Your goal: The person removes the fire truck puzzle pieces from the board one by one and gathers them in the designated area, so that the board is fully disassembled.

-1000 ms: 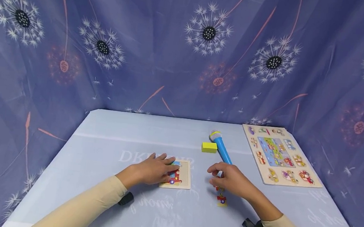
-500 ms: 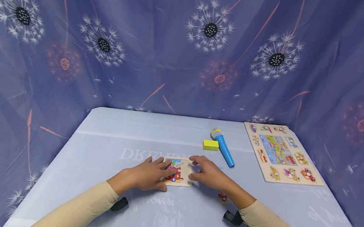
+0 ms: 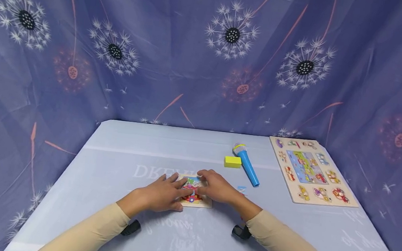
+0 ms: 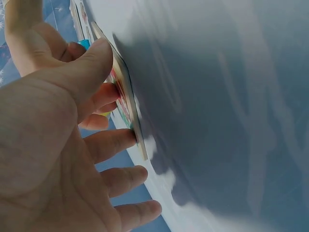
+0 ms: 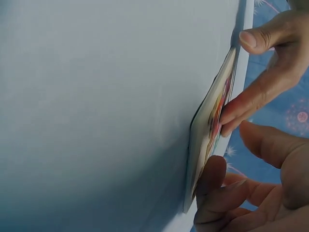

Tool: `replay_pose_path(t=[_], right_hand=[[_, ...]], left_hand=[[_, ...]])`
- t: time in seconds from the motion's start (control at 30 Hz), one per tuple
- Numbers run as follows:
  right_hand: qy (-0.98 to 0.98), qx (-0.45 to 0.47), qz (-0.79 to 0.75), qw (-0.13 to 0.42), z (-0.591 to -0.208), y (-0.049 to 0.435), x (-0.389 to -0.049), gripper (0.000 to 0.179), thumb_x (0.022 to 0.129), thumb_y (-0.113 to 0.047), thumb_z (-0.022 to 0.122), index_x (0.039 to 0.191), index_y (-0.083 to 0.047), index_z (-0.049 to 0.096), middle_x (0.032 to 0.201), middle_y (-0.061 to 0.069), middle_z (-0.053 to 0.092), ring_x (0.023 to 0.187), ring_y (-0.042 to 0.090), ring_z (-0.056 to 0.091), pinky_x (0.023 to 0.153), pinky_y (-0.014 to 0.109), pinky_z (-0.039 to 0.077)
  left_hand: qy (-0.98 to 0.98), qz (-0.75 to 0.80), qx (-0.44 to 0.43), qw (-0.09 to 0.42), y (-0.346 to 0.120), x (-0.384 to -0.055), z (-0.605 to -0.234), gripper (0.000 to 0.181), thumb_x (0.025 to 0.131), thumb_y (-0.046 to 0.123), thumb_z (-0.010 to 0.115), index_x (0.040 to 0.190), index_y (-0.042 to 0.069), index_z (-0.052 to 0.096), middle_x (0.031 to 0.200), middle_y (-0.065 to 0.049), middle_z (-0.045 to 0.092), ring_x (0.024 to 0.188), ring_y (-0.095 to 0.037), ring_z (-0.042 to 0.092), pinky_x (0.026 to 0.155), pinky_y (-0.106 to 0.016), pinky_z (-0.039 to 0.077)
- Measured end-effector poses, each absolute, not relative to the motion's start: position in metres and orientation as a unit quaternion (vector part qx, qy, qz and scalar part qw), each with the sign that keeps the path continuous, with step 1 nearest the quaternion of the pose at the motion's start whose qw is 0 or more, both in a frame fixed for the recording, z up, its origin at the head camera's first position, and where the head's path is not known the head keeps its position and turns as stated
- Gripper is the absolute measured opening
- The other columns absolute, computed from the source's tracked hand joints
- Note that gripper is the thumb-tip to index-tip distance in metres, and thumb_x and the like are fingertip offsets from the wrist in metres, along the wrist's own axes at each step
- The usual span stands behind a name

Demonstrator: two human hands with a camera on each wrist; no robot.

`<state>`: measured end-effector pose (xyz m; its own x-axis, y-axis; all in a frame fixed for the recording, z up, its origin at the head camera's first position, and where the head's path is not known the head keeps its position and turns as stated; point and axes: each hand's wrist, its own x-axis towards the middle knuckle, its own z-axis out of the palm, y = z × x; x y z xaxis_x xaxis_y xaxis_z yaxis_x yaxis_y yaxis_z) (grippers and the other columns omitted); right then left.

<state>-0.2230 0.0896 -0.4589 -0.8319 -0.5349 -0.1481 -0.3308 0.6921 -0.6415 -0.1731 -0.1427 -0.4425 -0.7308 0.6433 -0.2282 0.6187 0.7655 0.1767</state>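
A small wooden jigsaw board (image 3: 207, 203) with a red vehicle picture lies in front of me. My left hand (image 3: 162, 194) rests on its left side, fingers spread. In the left wrist view, fingertips touch the face of the board (image 4: 129, 96) and the thumb is near its edge. Over the right side reaches my right hand (image 3: 218, 187), its fingers bent at the board's far edge. The right wrist view shows a gap between thumb and fingers of this hand (image 5: 275, 193), with nothing visible in it. Part of the picture is hidden beneath both hands.
Loose puzzle pieces (image 3: 241, 189) lie right of the board, partly covered by my right forearm. Behind them are a yellow block (image 3: 232, 162) and a blue toy microphone (image 3: 249, 167). A larger wooden peg puzzle (image 3: 295, 192) lies at the table's right.
My right hand has moved left from the loose pieces onto the board's right side. The left hand has shifted slightly left and stays on the board.
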Motion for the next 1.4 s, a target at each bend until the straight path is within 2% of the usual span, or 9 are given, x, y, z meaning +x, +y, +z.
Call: replay_pose_path(t=[0.13,0.5,0.9,1.07,1.4], right_hand=[[0.908,-0.245,-0.300,0.159,-0.457,0.084,-0.222,0.058,0.090,-0.024,0.075,0.142,-0.005,0.056,0.119,0.010,0.062,0.105,0.022,0.059,0.097,0.048,0.050],[0.920,-0.219,-0.275,0.174,-0.462,0.074,-0.223,0.051,0.088,-0.015,0.079,0.134,-0.003,0.062,0.103,0.008,0.055,0.089,0.019,0.054,0.086,0.040,0.050],[0.919,-0.218,-0.289,0.158,-0.459,0.072,-0.233,0.042,0.083,-0.010,0.084,0.122,-0.006,0.068,0.098,0.006,0.057,0.089,0.020,0.053,0.084,0.039,0.048],[0.920,-0.232,-0.278,0.148,-0.459,0.072,-0.234,0.037,0.084,-0.007,0.081,0.120,-0.008,0.071,0.096,0.004,0.057,0.088,0.018,0.052,0.082,0.038,0.047],[0.920,-0.260,-0.252,0.147,-0.457,0.075,-0.235,0.045,0.088,-0.007,0.077,0.132,-0.007,0.067,0.102,0.006,0.063,0.092,0.018,0.056,0.088,0.042,0.050]], left_hand=[[0.929,0.041,0.342,0.137,-0.144,-0.173,-0.442,0.059,0.100,0.050,0.061,0.154,0.030,0.048,0.163,-0.014,0.035,0.149,-0.046,0.030,0.111,-0.069,0.031],[0.924,0.038,0.356,0.133,-0.145,-0.171,-0.452,0.059,0.100,0.050,0.061,0.154,0.031,0.048,0.163,-0.015,0.036,0.150,-0.046,0.028,0.109,-0.069,0.034],[0.928,0.025,0.350,0.127,-0.146,-0.174,-0.446,0.059,0.099,0.051,0.061,0.153,0.032,0.049,0.163,-0.012,0.036,0.151,-0.044,0.027,0.111,-0.069,0.031],[0.930,0.021,0.343,0.130,-0.145,-0.173,-0.446,0.059,0.099,0.052,0.061,0.153,0.033,0.049,0.163,-0.011,0.036,0.151,-0.044,0.027,0.112,-0.069,0.030],[0.930,0.023,0.344,0.127,-0.144,-0.173,-0.445,0.057,0.100,0.049,0.061,0.153,0.032,0.050,0.163,-0.011,0.036,0.150,-0.045,0.029,0.111,-0.070,0.031]])
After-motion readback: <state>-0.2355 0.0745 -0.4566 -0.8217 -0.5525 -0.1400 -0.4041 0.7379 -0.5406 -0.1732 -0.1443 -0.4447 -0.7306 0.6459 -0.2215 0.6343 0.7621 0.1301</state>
